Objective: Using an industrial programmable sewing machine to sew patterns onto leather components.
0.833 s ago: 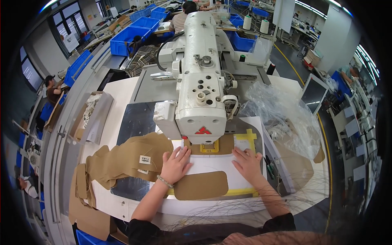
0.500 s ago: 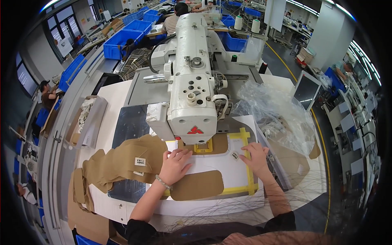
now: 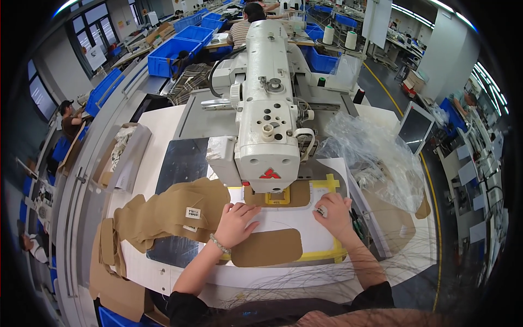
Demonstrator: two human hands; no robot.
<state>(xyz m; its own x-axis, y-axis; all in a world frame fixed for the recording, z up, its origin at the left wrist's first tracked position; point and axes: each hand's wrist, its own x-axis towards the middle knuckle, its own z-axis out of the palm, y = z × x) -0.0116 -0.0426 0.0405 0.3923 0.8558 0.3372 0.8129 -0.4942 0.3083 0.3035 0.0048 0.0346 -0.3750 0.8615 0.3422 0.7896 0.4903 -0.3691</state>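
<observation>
My left hand [image 3: 235,224], with a beaded bracelet at its wrist, lies open on the white template sheet [image 3: 275,218], its fingers stretched toward the sewing machine head [image 3: 267,155]. On the sheet's right side, my right hand [image 3: 336,217] has its thumb and fingertips closed around a small white label [image 3: 322,211]. A yellow presser frame [image 3: 278,197] sits under the machine head on a brown fabric piece [image 3: 302,197]. Close below my left hand is a rounded brown fabric piece [image 3: 267,248]. Yellow tape [image 3: 331,185] borders the template.
Left of my left hand is a heap of brown fabric pieces [image 3: 169,212] bearing white labels. A cardboard box [image 3: 128,158] stands farther left. Crumpled clear plastic [image 3: 376,158] and a screen [image 3: 415,128] are at the right. Blue bins [image 3: 174,54] and a person [image 3: 239,32] are beyond the machine.
My right hand has moved left onto the white label, which lay flat on the sheet before, and closed its fingertips on it. My left hand stays on the sheet. The view has shifted slightly.
</observation>
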